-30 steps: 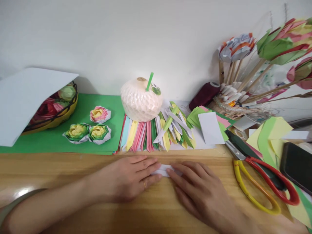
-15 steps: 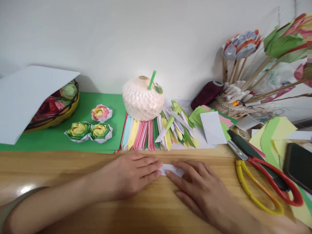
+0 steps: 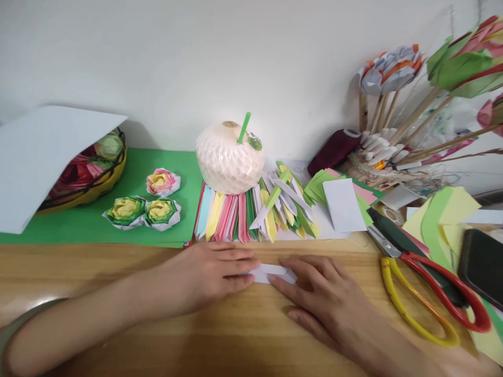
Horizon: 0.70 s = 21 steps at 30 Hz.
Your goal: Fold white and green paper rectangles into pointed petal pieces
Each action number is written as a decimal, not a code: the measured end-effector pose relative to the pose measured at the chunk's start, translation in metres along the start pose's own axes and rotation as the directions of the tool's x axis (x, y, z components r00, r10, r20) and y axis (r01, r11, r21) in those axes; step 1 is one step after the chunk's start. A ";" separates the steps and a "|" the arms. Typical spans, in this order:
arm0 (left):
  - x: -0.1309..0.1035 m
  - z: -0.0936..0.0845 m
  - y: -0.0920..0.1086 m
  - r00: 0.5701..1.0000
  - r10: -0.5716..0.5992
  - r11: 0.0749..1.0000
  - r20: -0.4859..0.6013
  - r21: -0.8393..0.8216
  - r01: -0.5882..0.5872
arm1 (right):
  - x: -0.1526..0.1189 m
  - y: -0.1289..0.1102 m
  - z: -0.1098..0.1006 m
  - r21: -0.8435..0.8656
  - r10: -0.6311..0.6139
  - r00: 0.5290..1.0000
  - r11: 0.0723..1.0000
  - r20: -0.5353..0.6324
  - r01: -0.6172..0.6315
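A narrow folded strip of white paper (image 3: 268,273) lies flat on the wooden table between my hands. My left hand (image 3: 214,272) rests palm down, its fingers stretched out over the strip's left end. At the right end, my right hand (image 3: 322,293) touches the paper with its fingertips, fingers apart and thumb spread toward me. Both ends of the strip are partly hidden under the fingers. Just behind it sit rows of folded paper strips (image 3: 231,217) in several colours, with a loose heap of folded pieces (image 3: 285,201) beside them.
Scissors (image 3: 418,293) with red and yellow handles lie right of my right hand, near a dark phone (image 3: 481,264). Behind stand a white round coconut-like object (image 3: 230,159) and a maroon thread spool (image 3: 334,152). Paper flowers (image 3: 163,212) sit on green paper (image 3: 165,159) at left.
My left hand has shifted slightly left along the strip, so more of the white paper shows between my hands. My right hand has barely moved.
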State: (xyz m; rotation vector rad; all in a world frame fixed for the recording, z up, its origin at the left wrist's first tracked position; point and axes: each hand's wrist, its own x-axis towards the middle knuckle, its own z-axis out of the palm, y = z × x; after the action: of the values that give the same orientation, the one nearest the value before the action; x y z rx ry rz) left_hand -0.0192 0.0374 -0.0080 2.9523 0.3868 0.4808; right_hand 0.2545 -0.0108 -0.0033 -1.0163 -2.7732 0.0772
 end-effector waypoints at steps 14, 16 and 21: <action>0.002 -0.002 0.005 1.000 0.021 0.997 -0.010 0.076 -0.020 | 0.002 -0.002 0.002 -0.048 -0.056 0.996 0.997 -0.074 0.053; 0.003 -0.001 0.007 0.999 0.022 0.996 -0.036 0.087 -0.018 | 0.004 -0.004 0.002 -0.042 -0.059 0.989 0.998 -0.134 0.053; 0.006 -0.001 0.018 0.997 -0.014 0.983 -0.077 0.182 0.028 | 0.012 -0.011 0.000 0.001 -0.034 0.970 0.999 -0.240 0.035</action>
State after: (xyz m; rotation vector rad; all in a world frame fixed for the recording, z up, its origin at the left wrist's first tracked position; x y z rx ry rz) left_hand -0.0101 0.0214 -0.0019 3.1096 0.4953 0.5857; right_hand 0.2386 -0.0120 -0.0003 -0.9092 -2.5681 -0.0416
